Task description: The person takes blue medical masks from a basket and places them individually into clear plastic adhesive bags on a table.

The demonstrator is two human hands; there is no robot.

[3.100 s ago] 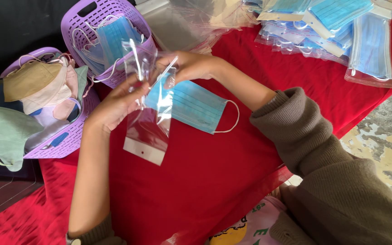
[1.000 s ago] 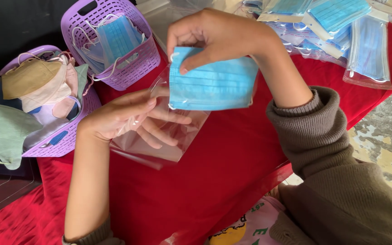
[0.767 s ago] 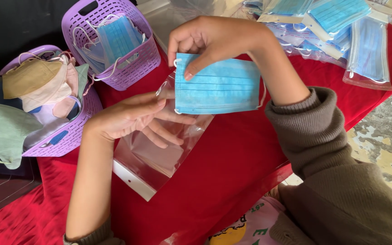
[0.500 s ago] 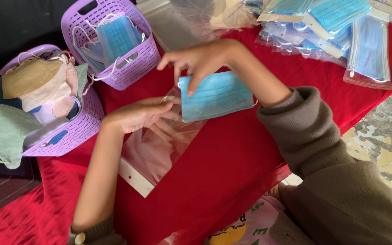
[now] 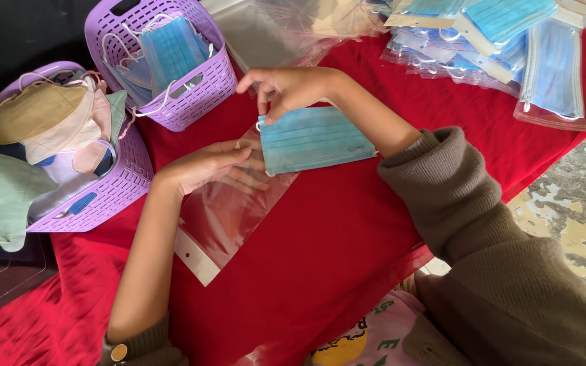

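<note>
Red desk [image 5: 347, 257] mid-area | right hand [image 5: 286, 88] pinching blue mask [image 5: 317, 139] lying crosswise | left hand [image 5: 208, 166] holding clear bag [image 5: 228, 210] mouth touching it

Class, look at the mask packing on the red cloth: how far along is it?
Done: bagged masks piled top right. In hand: the right hand holds a blue mask at the clear bag the left hand holds open. Left: loose masks in the purple basket.

Soft, even daylight fills my view, bright on the red tablecloth [image 5: 347, 224], with faint shadows, glare on the clear plastic sleeve [image 5: 228, 210], and slight blur at my near elbow.
</note>
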